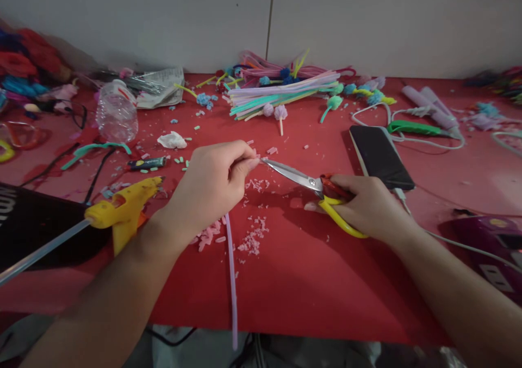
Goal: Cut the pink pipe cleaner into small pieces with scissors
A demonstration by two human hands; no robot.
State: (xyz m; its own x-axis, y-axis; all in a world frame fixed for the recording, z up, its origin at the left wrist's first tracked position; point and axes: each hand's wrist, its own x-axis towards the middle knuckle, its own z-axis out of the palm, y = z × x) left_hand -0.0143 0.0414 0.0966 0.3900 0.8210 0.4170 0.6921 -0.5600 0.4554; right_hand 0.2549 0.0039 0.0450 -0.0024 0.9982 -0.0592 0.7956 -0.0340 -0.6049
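The left hand (218, 178) is closed in a pinch, grasping 1 slender lilac fuzzy strand (231, 281), its lower end extending past the near edge of the red table (326, 297). The right hand (362, 202) grips 1 pair of steel scissors (312, 182) with red and yellow handles, blade tips just beside the pinch. Small pink clippings (253, 239) lie near the strand.

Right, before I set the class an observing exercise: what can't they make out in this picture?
All in the head view:
Upper end of the lilac stem: hidden behind the left hand.
Anything pinched in that hand: mostly covered by its grip, too small to identify.
Print on the pale sheet: blurred.
Far end of the clear stick: cut off by the left edge.
Rest of the purple device: cut off by the right edge.
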